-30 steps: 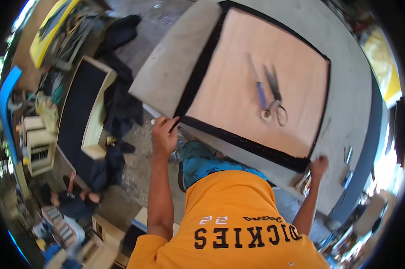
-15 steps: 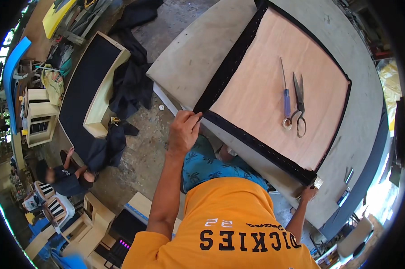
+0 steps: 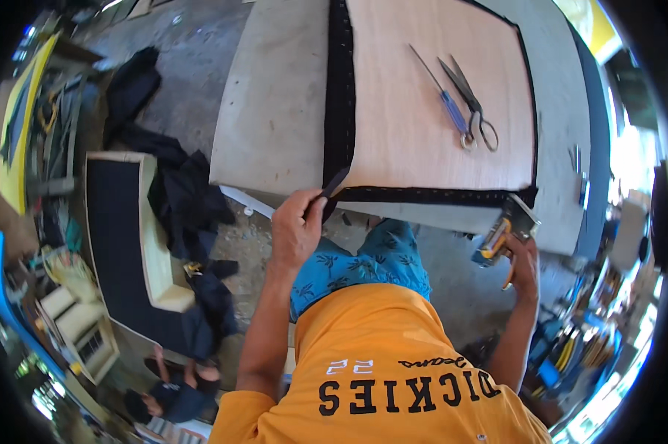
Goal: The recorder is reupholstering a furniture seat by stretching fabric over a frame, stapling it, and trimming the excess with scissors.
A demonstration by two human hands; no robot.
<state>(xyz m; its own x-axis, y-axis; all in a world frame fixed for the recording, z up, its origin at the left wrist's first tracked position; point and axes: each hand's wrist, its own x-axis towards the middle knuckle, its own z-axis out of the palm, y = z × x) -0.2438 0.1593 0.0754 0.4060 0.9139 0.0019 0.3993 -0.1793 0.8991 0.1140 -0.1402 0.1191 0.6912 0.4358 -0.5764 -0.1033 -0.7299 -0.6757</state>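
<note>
A pale plywood panel with black fabric fastened along its borders lies on a large grey board. My left hand pinches a loose flap of that fabric at the panel's near left corner. My right hand grips a staple gun beside the near right corner. On the plywood rest black-handled scissors and a blue-handled screwdriver.
Another person is at the lower left, near a curved wooden piece partly covered in black. Dark cloth lies on the floor. Yellow and blue pieces line the left side; clutter fills the lower right.
The view has turned over the work. My right hand has brought the staple gun up into plain sight. The corner flap in my left hand now stands lifted.
</note>
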